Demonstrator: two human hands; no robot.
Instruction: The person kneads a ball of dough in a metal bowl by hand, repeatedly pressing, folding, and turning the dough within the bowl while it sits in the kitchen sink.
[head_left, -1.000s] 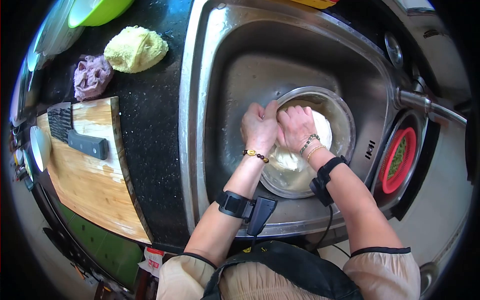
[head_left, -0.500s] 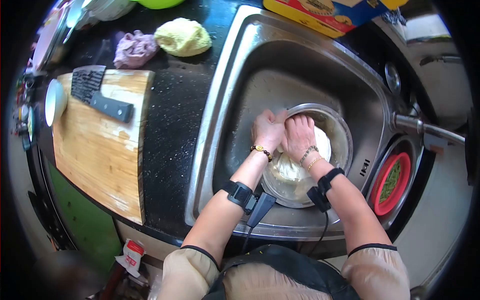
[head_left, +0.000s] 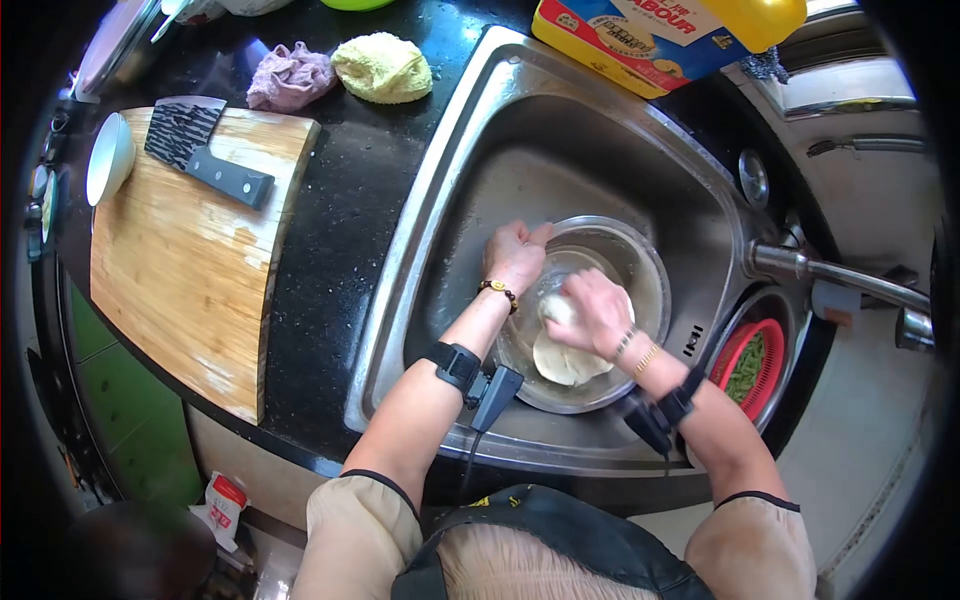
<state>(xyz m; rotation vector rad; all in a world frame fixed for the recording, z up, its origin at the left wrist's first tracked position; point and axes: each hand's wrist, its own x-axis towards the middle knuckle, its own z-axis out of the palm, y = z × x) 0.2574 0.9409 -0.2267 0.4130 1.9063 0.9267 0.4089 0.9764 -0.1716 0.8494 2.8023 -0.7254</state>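
Note:
A round bowl [head_left: 655, 270] with a shiny rim sits in the steel sink [head_left: 500, 190]. White dough [head_left: 565, 366] lies in it, one part lifted and folded toward the middle. My left hand [head_left: 514, 257] is closed on the bowl's left rim, thumb pointing to the right. Over the dough, my right hand [head_left: 598, 308] is bent inward with its fingers on the raised part, slightly blurred by motion. The palm side of this hand is hidden.
Left of the sink, a cleaver [head_left: 212, 160] and a white bowl [head_left: 110, 160] rest on a wooden board [head_left: 180, 290]. Behind are a purple cloth [head_left: 291, 77], a yellow cloth [head_left: 383, 69] and a yellow jug [head_left: 640, 45]. At right stand the faucet [head_left: 840, 275] and a red basket [head_left: 768, 365] of green pieces.
My right hand has moved away from my left hand, toward the bowl's middle, lifting part of the dough. The left hand stays at the rim. The whole view has shifted slightly.

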